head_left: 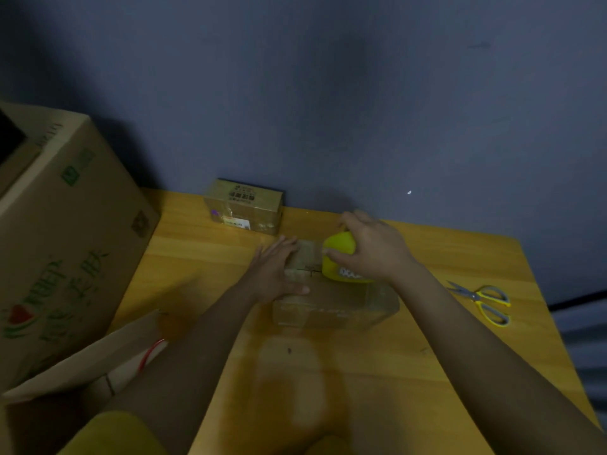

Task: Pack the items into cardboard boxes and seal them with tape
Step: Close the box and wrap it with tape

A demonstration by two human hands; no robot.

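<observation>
The left hand (276,274) lay flat, fingers straight and close together, on the top of the small brown cardboard box (331,297) at the wooden table's (427,372) centre, probably to steady it and hold its flaps down; the right hand (374,247), fingers curled round a yellow plastic tape dispenser (338,261), held it on the box's far edge, apparently for sealing; its contents were hidden; a second small taped carton (244,205) stood at eleven o'clock, closed; a large printed carton (65,231) at nine; yellow-handled scissors (483,300) lay at three.
</observation>
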